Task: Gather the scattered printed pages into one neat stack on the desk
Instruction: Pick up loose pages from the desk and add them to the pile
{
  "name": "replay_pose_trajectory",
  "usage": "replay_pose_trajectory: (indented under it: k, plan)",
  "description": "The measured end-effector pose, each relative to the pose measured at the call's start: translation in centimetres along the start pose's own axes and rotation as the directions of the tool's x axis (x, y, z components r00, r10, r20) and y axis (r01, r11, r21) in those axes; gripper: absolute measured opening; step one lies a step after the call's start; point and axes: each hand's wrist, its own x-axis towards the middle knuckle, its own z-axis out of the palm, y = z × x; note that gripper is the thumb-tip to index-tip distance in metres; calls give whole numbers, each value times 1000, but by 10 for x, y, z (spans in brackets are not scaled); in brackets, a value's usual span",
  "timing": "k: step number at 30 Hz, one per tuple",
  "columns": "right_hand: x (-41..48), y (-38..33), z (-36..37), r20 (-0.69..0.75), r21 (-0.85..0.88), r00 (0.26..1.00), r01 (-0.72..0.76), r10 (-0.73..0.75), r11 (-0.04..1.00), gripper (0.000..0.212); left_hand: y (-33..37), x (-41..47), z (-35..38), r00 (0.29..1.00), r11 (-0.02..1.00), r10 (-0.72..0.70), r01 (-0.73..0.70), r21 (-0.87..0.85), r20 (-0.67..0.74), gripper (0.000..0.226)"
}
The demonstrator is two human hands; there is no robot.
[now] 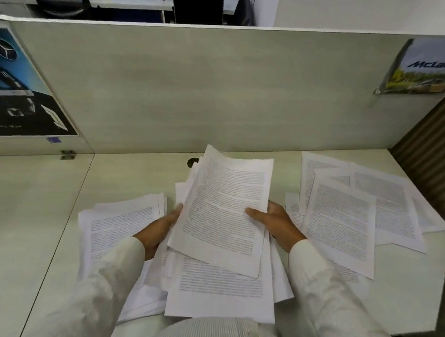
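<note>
While left hand (160,230) and right hand (276,223) grip the page sheaf (225,212) by its sides, its long axis points away.

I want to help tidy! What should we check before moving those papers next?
1. Left hand grips the held bundle: ok.
2. Right hand grips it too: ok.
3. Bundle edges lined up: not ok, sheets fan out.
4. Right-side pages gathered: not ok, spread on the desk.
5. Left pile added: not ok, not in the bundle.
6. Pages in order: cannot tell.
</note>
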Motion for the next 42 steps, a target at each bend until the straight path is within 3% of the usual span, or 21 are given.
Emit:
replay_pose_trajectory:
  k: [2, 5, 9, 11, 14, 16, 20, 24, 26, 30, 33, 38, 42]
  plan:
    - [-1, -2, 6, 17, -8, 1000, 4, -4, 1000, 35, 4, 4, 2, 1000, 996, -14, 12, -89, -27, 60]
    - [-2, -7, 11, 40, -21, 999, 10, -9, 1000, 45, 10, 5, 7, 1000, 997, -23, 25, -80, 20, 43]
    - [-6, -14, 10, 26, 76, 999, 33, -35, 997, 43, 13, 5, 7, 993, 998, -47, 41, 52, 112, 65]
    - [-7, -17, 10, -7, 155, 999, 48, -48, 987, 37, 14, 6, 6, 988, 1000, -27, 25, 18, 151, 72]
    - [-9, -22, 15, -24, 225, 997, 74, -71, 971, 30, 22, 8, 16, 986, 995, 29, -13, -99, 166, 57]
    - [-10, -28, 18, -35, 237, 996, 87, -81, 968, 26, 30, 7, 26, 991, 992, 75, -62, -113, 115, 37]
    - [-9, -31, 12, -100, 235, 991, 105, -83, 966, 22, 41, 9, 33, 971, 973, 206, -216, -83, -121, 33]
    - [-11, -19, 4, -129, 154, 989, 87, -67, 984, 24, 62, 3, 34, 885, 890, 368, -424, -168, -285, 31]
    - [-14, -8, 2, -136, 197, 989, 76, -49, 978, 34, 80, -8, 38, 835, 828, 455, -525, -198, -311, 28]
    - [-10, 3, 8, -241, 561, 966, 62, 92, 825, 61, 111, -29, 49, 757, 703, 593, -653, -282, -275, 32]
    - [-7, -3, 22, -174, 748, 973, 31, 150, 663, 75, 124, -36, 62, 730, 644, 617, -683, -344, -293, 39]
    - [-7, -30, 40, -155, 811, 986, 87, 69, 579, 81, 124, -35, 79, 749, 669, 590, -663, -335, -303, 22]
    - [-9, -35, 44, -160, 822, 987, 131, 3, 554, 70, 126, -37, 82, 757, 612, 543, -653, -446, -363, 37]
